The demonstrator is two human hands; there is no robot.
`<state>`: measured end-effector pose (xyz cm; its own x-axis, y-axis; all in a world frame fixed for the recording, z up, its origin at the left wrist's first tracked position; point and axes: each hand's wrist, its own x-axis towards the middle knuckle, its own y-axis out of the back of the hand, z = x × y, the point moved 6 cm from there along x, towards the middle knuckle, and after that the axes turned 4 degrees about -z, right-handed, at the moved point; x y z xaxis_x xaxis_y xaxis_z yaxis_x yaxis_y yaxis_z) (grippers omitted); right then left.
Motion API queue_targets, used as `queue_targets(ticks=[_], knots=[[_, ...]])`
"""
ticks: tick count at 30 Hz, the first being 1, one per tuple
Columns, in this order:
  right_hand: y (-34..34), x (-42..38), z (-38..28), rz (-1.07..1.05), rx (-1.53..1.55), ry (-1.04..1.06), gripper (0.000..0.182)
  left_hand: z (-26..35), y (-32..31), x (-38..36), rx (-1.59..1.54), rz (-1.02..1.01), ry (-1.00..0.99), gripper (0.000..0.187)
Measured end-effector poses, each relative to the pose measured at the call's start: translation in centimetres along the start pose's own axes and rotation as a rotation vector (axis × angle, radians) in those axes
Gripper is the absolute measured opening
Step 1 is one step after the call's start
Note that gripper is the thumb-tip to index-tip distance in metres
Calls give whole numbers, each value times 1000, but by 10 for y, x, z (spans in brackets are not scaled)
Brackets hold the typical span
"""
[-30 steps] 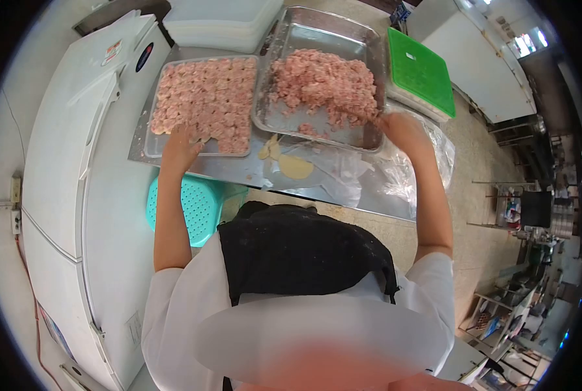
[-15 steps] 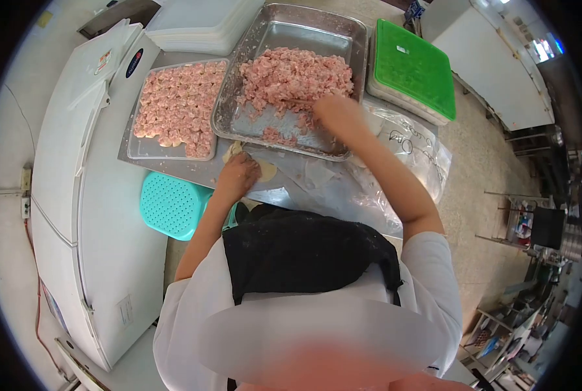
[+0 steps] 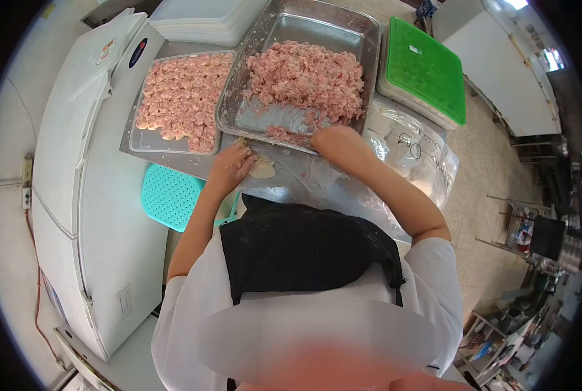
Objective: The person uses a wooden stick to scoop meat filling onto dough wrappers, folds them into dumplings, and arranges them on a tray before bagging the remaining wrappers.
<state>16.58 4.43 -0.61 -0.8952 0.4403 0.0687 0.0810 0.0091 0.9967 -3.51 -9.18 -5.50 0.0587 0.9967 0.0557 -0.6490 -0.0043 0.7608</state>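
Observation:
My right hand (image 3: 340,144) is closed at the near rim of a metal tray (image 3: 239,107). It grips a thin stick-like tool, mostly hidden by the fingers. Pink minced meat (image 3: 307,78) is heaped in that tray, with smears along its near side. My left hand (image 3: 231,168) is curled over the table just below the tray's left corner, holding a pale dough wrapper (image 3: 241,141) that shows at its fingertips. Another round wrapper (image 3: 263,168) lies beside this hand. To the left, a clear tray (image 3: 154,144) carries rows of meat-topped dumplings (image 3: 185,94).
A green-lidded box (image 3: 426,68) stands right of the metal tray. Clear plastic bags (image 3: 411,153) lie on the table's right side. Stacked translucent lids (image 3: 203,19) are at the back left. A turquoise stool (image 3: 170,197) and white fridge (image 3: 118,189) stand left.
My right hand has come back from the meat heap to the tray's near rim. My left hand remains near the wrappers, with its fingers shifted slightly. The view has tilted a little.

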Motion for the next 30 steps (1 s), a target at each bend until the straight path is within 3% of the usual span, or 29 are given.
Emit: queue_targets(ticks=[2,3,4,5,7,9,13,15,16,17,18,19,20,22,24,25,29,30], knots=[[19,-9,-6,-157,75,22,19,-5,1,1,14,-9,-15,18],[36,-8,-2,-165,68,17,19,1,-4,1,-22,-55,-150,20],[47,-8,13,-298,-19,-118,20,6,-7,0,-55,-97,-284,22],[51,-10,25,-429,-105,-252,20,4,-7,1,-63,-95,-286,22],[25,-15,11,-429,-126,-292,21,5,-10,3,26,-135,-369,23],[-3,-3,-25,-123,102,-160,23,-4,-14,5,-5,-157,-358,22],[-10,42,-55,-209,110,-204,25,-9,8,5,-158,-106,-326,16],[-13,55,-51,-380,233,-240,23,-9,20,11,-184,-97,-313,14],[-18,54,-43,-378,226,-249,23,-8,28,16,-209,-82,-298,14],[-24,49,-33,-300,434,-207,24,-7,39,18,-213,-79,-309,14],[-18,48,-30,-220,641,-160,24,-16,45,22,-403,-152,-131,17],[-16,43,-26,-222,636,-165,24,-25,44,23,-589,-228,53,20],[-13,36,-21,-169,809,-224,27,-28,43,26,-592,-232,49,20],[8,29,-25,-106,981,-288,29,-36,37,37,-1670,-178,264,31],[31,20,-27,-76,1384,-539,35,-14,57,52,-1707,-188,173,34],[42,19,-33,-71,1384,-541,35,1,68,61,-1742,-192,83,38],[63,20,-39,179,1539,-635,39,13,69,89,-1477,-15,127,40],[63,21,-40,238,1596,-635,40,25,81,98,-959,54,-88,39]])
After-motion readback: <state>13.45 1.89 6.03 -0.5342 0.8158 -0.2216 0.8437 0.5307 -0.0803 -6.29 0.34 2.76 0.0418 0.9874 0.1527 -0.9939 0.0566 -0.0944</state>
